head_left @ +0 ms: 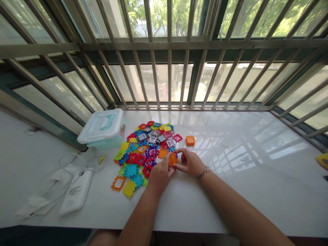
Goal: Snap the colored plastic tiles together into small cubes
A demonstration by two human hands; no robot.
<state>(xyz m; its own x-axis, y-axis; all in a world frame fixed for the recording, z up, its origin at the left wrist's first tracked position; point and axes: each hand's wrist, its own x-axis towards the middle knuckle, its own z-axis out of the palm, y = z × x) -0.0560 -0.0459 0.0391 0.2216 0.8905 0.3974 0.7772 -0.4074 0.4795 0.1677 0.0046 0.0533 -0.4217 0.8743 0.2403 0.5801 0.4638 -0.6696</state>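
Between my two hands is an orange building tile [173, 159] with notched edges, held just above the near right side of a pile. My left hand [161, 172] grips its left side, and the fingers of my right hand [189, 161] pinch it from the right. Heaped to the left are many colourful notched tiles [131, 170], some with white or grey window inserts. Past my right hand, an orange block [190, 140] of notched tiles rests on the white surface, apart from the pile.
A pale green storage box [104, 128] with a translucent lid stands behind the pile on the left. Nearer lie a white power bank [77, 192], thin cables and crumpled tissue [36, 206]. Metal window bars [169, 82] rise along the back edge. Something yellow [323, 160] is at the far right.
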